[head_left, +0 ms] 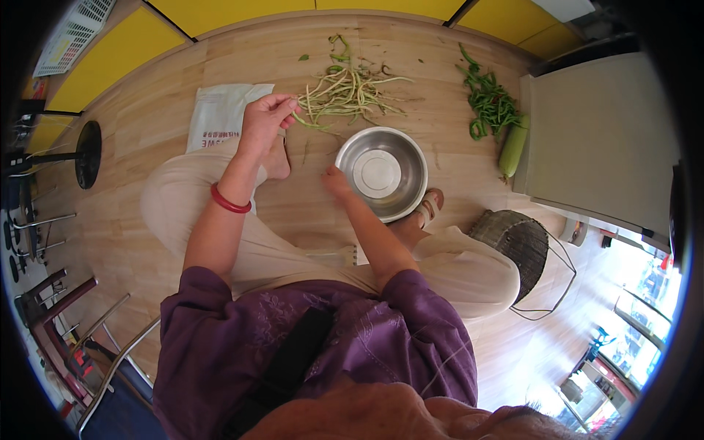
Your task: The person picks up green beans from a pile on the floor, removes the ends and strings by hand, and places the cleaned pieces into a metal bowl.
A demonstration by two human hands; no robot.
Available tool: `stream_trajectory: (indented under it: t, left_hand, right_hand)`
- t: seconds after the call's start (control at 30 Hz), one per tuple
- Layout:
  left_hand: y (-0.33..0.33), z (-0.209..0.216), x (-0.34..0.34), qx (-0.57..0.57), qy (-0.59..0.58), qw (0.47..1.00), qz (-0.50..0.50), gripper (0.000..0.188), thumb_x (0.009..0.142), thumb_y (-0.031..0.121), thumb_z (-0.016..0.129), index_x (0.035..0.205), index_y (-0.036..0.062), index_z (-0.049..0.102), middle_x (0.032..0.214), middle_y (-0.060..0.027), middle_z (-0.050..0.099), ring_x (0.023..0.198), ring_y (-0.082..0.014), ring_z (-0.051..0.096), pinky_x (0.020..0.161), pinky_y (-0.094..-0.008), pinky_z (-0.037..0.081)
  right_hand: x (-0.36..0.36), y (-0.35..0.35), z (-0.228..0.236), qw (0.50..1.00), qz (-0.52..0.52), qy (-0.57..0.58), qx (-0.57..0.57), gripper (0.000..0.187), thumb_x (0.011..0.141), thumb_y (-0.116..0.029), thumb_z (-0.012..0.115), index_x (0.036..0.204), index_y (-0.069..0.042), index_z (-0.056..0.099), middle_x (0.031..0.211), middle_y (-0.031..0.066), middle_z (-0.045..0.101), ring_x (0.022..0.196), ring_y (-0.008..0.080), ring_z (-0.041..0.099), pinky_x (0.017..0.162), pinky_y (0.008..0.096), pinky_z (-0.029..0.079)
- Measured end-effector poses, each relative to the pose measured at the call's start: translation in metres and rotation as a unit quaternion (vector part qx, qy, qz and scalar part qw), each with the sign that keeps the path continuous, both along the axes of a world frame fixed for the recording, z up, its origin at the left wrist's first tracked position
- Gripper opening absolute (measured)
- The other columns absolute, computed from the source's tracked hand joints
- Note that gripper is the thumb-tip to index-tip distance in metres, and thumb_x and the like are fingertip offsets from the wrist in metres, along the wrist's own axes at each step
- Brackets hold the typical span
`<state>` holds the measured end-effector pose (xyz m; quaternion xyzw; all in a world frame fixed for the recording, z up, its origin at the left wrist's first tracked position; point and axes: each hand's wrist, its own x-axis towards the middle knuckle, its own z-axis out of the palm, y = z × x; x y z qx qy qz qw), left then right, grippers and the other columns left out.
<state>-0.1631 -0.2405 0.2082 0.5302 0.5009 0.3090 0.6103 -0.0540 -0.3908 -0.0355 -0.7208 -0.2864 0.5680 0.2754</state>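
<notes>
My left hand (270,116) reaches out beside a loose pile of long beans (352,92) on the floor. Its thumb and fingers are pinched on the end of a green long bean (312,124) at the pile's near left edge. A round stainless steel bowl (412,170) stands between my feet, its bare bottom showing. By the bowl's left rim is my right hand (337,183), fingers curled in. Whether it touches the rim or holds something small, I cannot make out.
A white printed bag (216,114) lies left of the beans. Green peppers (490,99) and a long green gourd (514,147) lie at the right, by a pale cabinet (601,125). A dark woven basket (513,246) with a wire handle stands beside my right knee. Yellow cabinets (249,15) line the far side.
</notes>
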Motion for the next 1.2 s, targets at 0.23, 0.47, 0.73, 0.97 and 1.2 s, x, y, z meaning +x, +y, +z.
stream_trajectory:
  t: [0.23, 0.47, 0.73, 0.97, 1.2]
  left_hand:
    - [-0.011, -0.017, 0.014, -0.091, -0.039, 0.989, -0.109, 0.015, 0.086, 0.015, 0.059, 0.094, 0.0028, 0.064, 0.078, -0.0017, 0.064, 0.064, -0.0060, 0.055, 0.057, -0.0190, 0.044]
    - [-0.013, -0.031, 0.020, -0.146, -0.037, 0.972, -0.180, 0.018, 0.086, 0.021, 0.059, 0.093, 0.0057, 0.065, 0.084, 0.0002, 0.063, 0.069, -0.0045, 0.054, 0.059, -0.0190, 0.043]
    - [-0.019, -0.035, 0.027, -0.217, -0.076, 0.954, -0.192, 0.017, 0.085, 0.018, 0.059, 0.091, 0.0028, 0.064, 0.085, -0.0024, 0.063, 0.078, -0.0104, 0.056, 0.068, -0.0240, 0.044]
    - [-0.021, -0.081, 0.020, -0.306, -0.170, 0.914, -0.206, 0.017, 0.089, 0.010, 0.050, 0.093, -0.0022, 0.062, 0.091, -0.0069, 0.063, 0.082, -0.0155, 0.058, 0.076, -0.0269, 0.044]
    - [-0.018, -0.035, 0.013, -0.232, -0.083, 0.951, -0.188, 0.020, 0.086, 0.015, 0.055, 0.097, 0.0004, 0.061, 0.085, -0.0047, 0.061, 0.078, -0.0132, 0.059, 0.067, -0.0246, 0.046]
  right_hand:
    - [0.075, -0.014, -0.042, 0.989, -0.015, -0.145, -0.003, 0.041, 0.078, -0.027, 0.056, 0.108, 0.001, 0.052, 0.107, 0.0260, 0.056, 0.104, 0.0401, 0.052, 0.085, 0.0461, 0.044]
    - [0.089, 0.009, 0.077, 0.919, -0.242, -0.127, 0.284, 0.014, 0.078, -0.005, 0.061, 0.092, -0.001, 0.064, 0.078, 0.0083, 0.064, 0.071, 0.0156, 0.060, 0.063, 0.0266, 0.047]
    - [0.053, 0.021, 0.184, 0.769, 0.079, -0.329, 0.543, 0.025, 0.065, -0.004, 0.070, 0.089, -0.014, 0.068, 0.080, 0.0028, 0.053, 0.073, 0.0214, 0.052, 0.059, 0.0315, 0.046]
    - [0.052, 0.017, 0.196, 0.737, 0.141, -0.387, 0.535, 0.026, 0.065, -0.011, 0.071, 0.089, -0.019, 0.068, 0.082, 0.0003, 0.052, 0.079, 0.0193, 0.049, 0.069, 0.0333, 0.039]
    - [0.056, 0.017, 0.196, 0.735, 0.104, -0.437, 0.508, 0.016, 0.067, -0.015, 0.069, 0.082, -0.018, 0.065, 0.084, -0.0025, 0.058, 0.081, 0.0178, 0.051, 0.073, 0.0345, 0.036]
